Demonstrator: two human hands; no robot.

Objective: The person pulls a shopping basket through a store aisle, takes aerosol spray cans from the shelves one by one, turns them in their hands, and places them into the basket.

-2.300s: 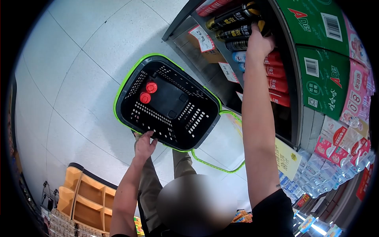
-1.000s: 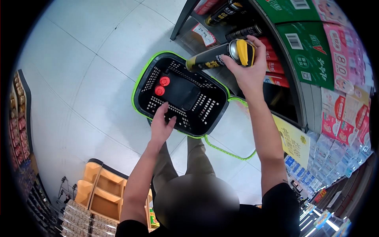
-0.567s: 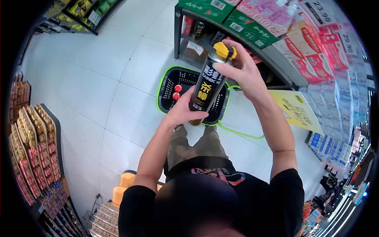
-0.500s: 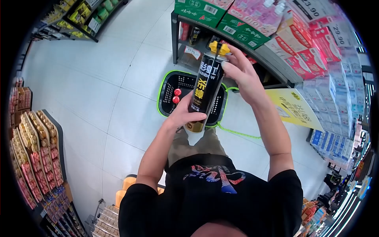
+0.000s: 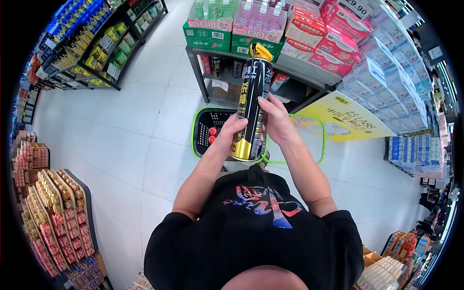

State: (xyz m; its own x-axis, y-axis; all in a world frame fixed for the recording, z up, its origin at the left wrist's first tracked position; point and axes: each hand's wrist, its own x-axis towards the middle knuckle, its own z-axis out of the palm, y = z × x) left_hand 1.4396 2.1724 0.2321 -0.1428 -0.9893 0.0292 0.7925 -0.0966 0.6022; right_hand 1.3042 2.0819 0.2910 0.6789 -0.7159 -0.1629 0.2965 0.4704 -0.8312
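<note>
Both of my hands grip a tall black aerosol spray can (image 5: pixel 252 104) with a yellow cap on top and a gold band at the bottom. My left hand (image 5: pixel 231 137) is wrapped round its lower left side, thumb across the front. On the right side, about halfway up, my right hand (image 5: pixel 278 120) closes on the can with its thumb on the label. Below the can, a black shopping basket (image 5: pixel 200 145) with a bright green rim rests on the floor. Two red-topped items (image 5: pixel 212 135) lie in it. Its green handle (image 5: pixel 324 140) is folded out to the right.
Ahead stands a dark shelf (image 5: pixel 193 72) with boxed pump bottles (image 5: pixel 212 21) on top and cans below. Red boxes (image 5: pixel 333 48) and wrapped packs (image 5: pixel 382 82) are stacked to the right, above a yellow sign (image 5: pixel 348 118). Snack racks (image 5: pixel 60 212) stand at the left.
My right hand has moved down from the yellow cap to the can's side. The can has turned, showing more of its side label. My view has shifted, bringing more of the shelf into sight.
</note>
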